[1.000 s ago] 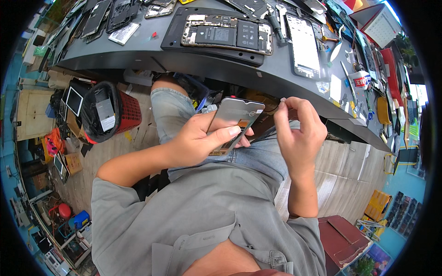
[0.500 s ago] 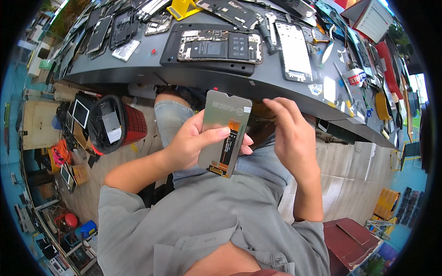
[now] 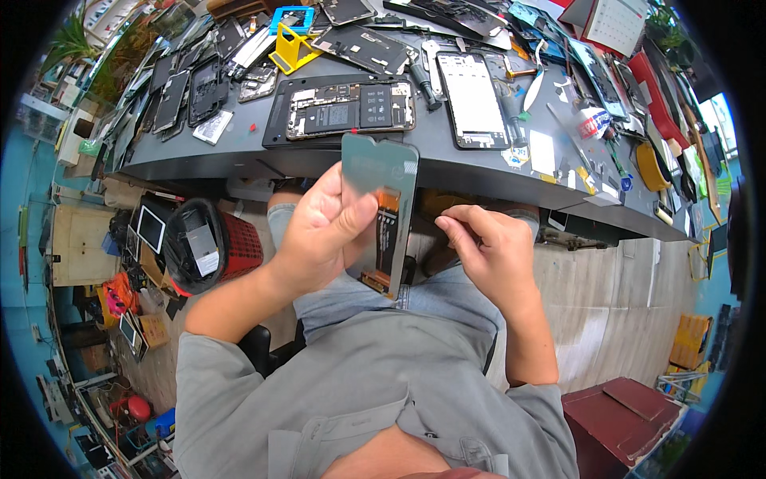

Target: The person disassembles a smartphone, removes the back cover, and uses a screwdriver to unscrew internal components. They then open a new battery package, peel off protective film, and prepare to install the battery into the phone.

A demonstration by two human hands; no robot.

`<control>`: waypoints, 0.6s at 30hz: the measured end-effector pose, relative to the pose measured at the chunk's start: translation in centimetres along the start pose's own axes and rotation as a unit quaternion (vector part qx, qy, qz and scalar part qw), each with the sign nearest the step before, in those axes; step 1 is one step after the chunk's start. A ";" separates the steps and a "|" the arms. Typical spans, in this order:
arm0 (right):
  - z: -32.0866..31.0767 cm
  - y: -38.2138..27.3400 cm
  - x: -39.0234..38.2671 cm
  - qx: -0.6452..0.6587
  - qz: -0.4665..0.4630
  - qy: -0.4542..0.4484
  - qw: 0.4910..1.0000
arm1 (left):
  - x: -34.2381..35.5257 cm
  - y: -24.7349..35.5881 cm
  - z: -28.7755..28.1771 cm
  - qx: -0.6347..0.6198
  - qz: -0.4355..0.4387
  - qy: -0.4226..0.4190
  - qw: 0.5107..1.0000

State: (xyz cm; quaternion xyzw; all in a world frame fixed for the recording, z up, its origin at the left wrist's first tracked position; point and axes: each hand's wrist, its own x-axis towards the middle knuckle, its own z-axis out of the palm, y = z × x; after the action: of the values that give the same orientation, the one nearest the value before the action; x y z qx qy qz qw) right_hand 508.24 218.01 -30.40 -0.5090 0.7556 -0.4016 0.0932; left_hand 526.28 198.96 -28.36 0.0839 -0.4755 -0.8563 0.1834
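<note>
A phone display panel [image 3: 377, 166], grey on the back with a rounded notch at its top, stands nearly upright over my lap. My left hand [image 3: 325, 231] grips its left edge, the thumb lying across the back and the other fingers partly hidden behind. Down the panel's back runs a black and orange flex cable [image 3: 386, 239]. To the right and apart from the panel is my right hand [image 3: 504, 251], its thumb and index tips close together in a pinch. Anything between those tips is too small to make out.
Beyond the panel, an opened phone [image 3: 351, 110] lies on a black pad at the grey bench's [image 3: 447, 164] front. A white-backed phone frame [image 3: 473, 100], a yellow stand [image 3: 294, 49] and many phone parts crowd the bench. A red bin [image 3: 239, 243] stands on the floor at left.
My right hand has moved down, and its fingers have gone from spread to pinched. The panel has turned slightly in my left hand. The bench now shows lower in view.
</note>
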 end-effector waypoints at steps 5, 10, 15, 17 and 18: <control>0.0 -0.2 -0.5 0.487 0.023 -0.093 0.868 | 3.1 0.6 3.5 -0.010 0.029 -0.024 0.999; 1.2 -1.3 -1.4 0.519 -0.018 -0.031 0.854 | 5.7 -1.1 4.8 -0.010 0.037 -0.052 0.998; 1.0 -1.2 -1.3 0.602 0.005 0.013 0.799 | 7.4 -0.8 7.2 0.089 0.028 -0.052 0.994; 0.6 -0.6 -0.9 0.612 -0.007 0.056 0.789 | 8.5 -0.6 8.0 0.123 0.019 -0.074 0.989; 0.5 -0.2 -0.8 0.603 -0.015 0.084 0.794 | 8.9 0.1 7.8 0.146 0.001 -0.097 0.985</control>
State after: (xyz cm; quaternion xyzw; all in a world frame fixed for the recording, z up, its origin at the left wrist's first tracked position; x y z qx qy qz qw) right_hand 509.00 218.41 -30.83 -0.3254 0.3579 -0.8180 0.3114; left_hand 515.62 201.50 -23.90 0.0255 -0.6108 -0.7818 0.1225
